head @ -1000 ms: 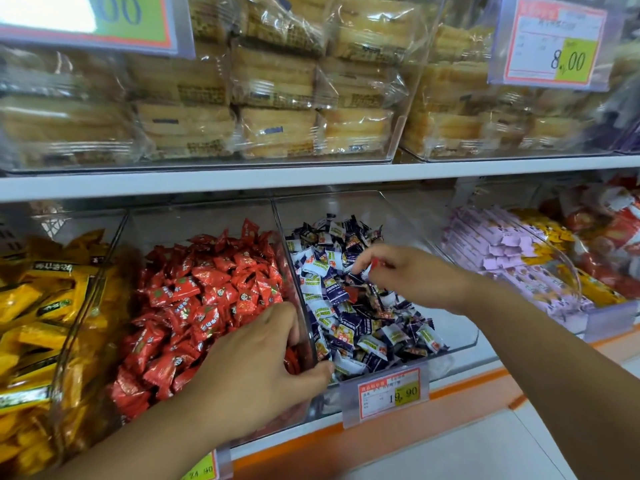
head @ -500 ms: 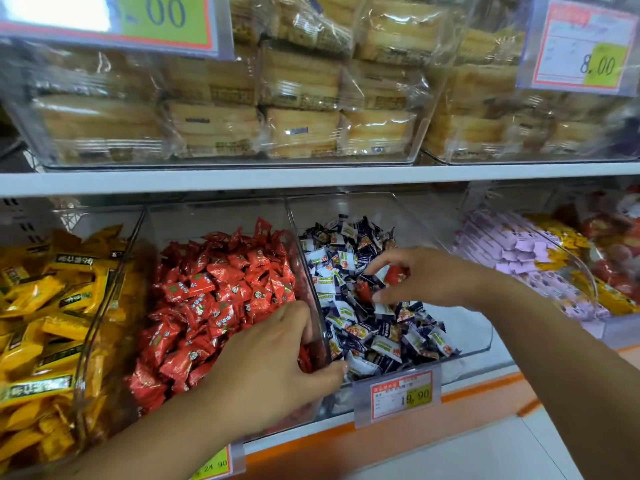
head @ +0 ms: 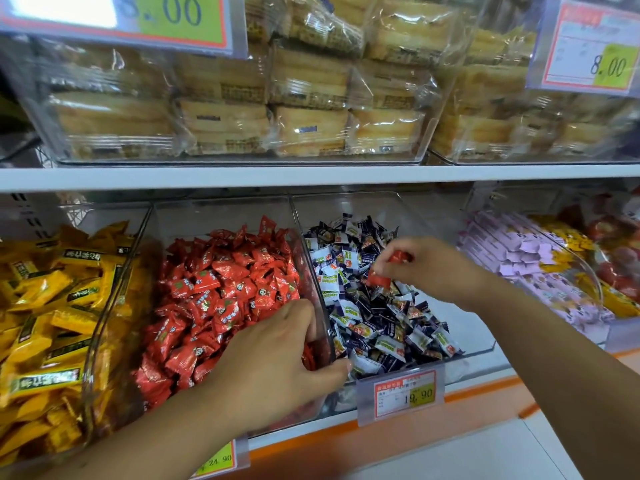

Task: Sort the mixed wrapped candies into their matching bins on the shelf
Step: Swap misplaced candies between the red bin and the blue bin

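The right hand (head: 429, 268) hovers over the blue-and-white candy bin (head: 381, 209), its fingers pinching two red candies (head: 379, 280) just above the pile. The left hand (head: 273, 362) grips the right wall of the red candy bin (head: 221, 209), fingers curled inside, thumb outside. Yellow candies (head: 52, 306) fill the leftmost bin.

Red candies (head: 228, 292), navy-and-white candies (head: 377, 323), yellow candies (head: 52, 306), lilac packets (head: 512, 247), an orange shelf edge (head: 485, 396).

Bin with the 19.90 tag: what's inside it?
Navy-and-white wrapped candies lie in the bin; the right hand pinches red candies above them. Whatever lies beneath the pile is covered.
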